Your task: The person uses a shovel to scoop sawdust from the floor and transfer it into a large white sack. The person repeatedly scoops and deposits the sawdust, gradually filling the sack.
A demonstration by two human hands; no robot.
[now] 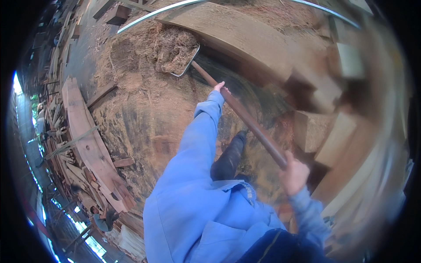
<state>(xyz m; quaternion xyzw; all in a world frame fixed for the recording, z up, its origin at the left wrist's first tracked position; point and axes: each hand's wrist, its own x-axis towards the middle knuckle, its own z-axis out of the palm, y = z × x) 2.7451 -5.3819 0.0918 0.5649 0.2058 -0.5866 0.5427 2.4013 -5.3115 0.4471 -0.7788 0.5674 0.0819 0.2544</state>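
A long brown-handled shovel [254,120] slants across the middle, its blade at the far end by a pile of wood shavings [173,49]. Shavings are heaped on the blade, hiding most of it; only its pale metal rim shows. My left hand [220,87], arm stretched forward, is closed round the shaft not far behind the blade. Close to my body on the right, my right hand [294,174] grips the rear end of the handle, somewhat blurred.
Beyond the blade lies a thick timber beam [237,33]. Cut wooden blocks [313,131] and boards crowd the right side. On the left, a long plank [90,136] lies beside scrap wood. Another person [105,219] is at the lower left. Sawdust covers the floor [144,118].
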